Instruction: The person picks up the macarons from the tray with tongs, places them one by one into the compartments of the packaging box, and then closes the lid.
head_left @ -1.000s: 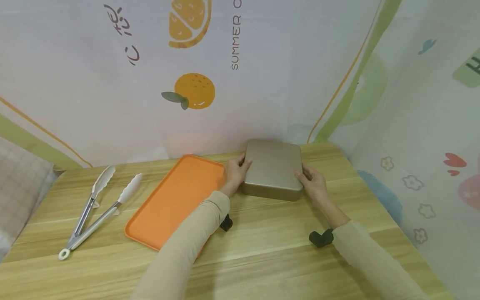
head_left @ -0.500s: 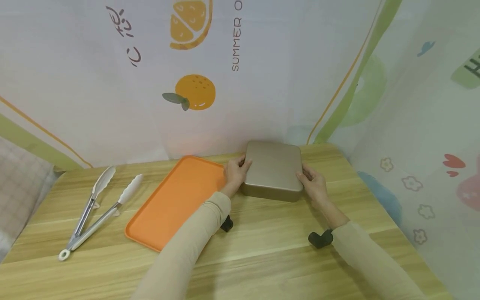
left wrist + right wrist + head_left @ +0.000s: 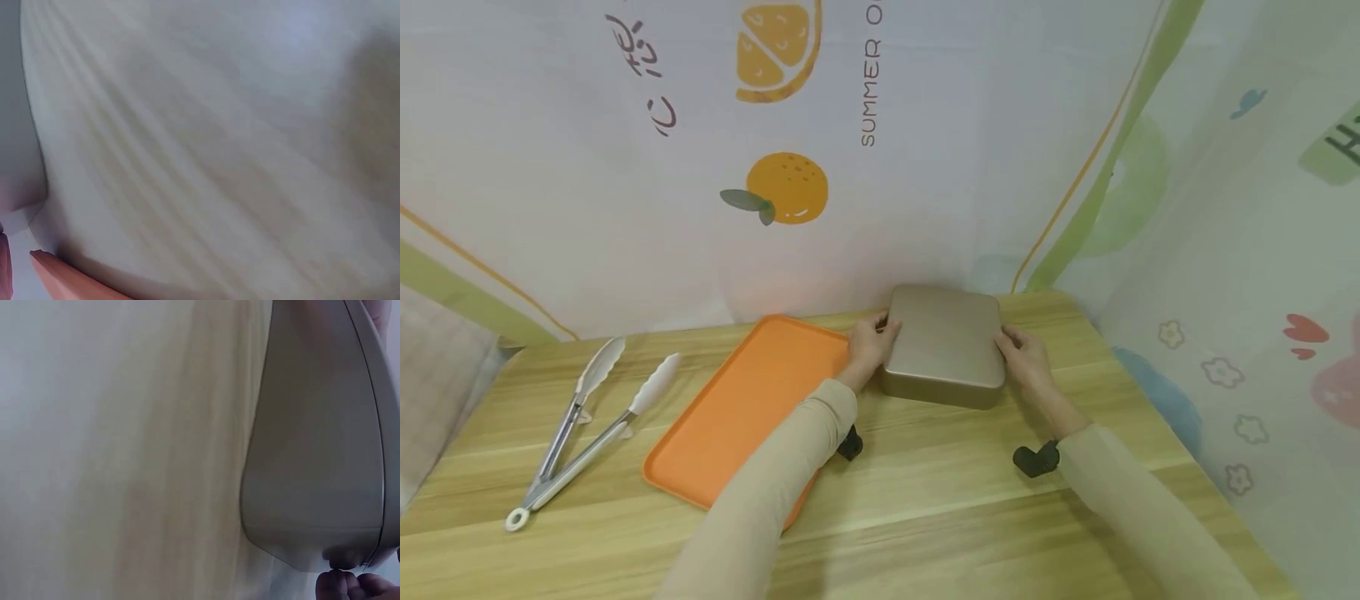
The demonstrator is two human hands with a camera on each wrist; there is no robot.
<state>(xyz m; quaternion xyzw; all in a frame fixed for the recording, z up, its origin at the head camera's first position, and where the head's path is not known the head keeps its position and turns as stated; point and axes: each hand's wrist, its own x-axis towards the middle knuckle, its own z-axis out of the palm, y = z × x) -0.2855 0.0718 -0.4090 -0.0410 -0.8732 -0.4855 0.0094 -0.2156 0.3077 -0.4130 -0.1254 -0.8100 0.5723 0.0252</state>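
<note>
A brownish-gold square box (image 3: 943,343) with rounded corners rests at the back of the table. In the right wrist view, a thin seam runs along the box (image 3: 312,444) near its top edge. My left hand (image 3: 868,352) holds its left side, thumb at the upper edge. On the opposite side my right hand (image 3: 1028,360) grips it, thumb by the top rim; the fingertips partly hide behind the box. At bottom right of the right wrist view, curled right-hand fingers (image 3: 350,586) touch its corner. The left wrist view shows only the box's side (image 3: 19,100).
An orange tray (image 3: 737,408) lies left of the box, partly under my left forearm. Farther left are spread tongs (image 3: 561,467) with white tips. A printed cloth (image 3: 925,208) hangs behind the wooden table (image 3: 940,492).
The head view has shifted slightly, and the right thumb sits a little nearer the box's edge. Both hands stay on the box, which shows no clear movement on the table.
</note>
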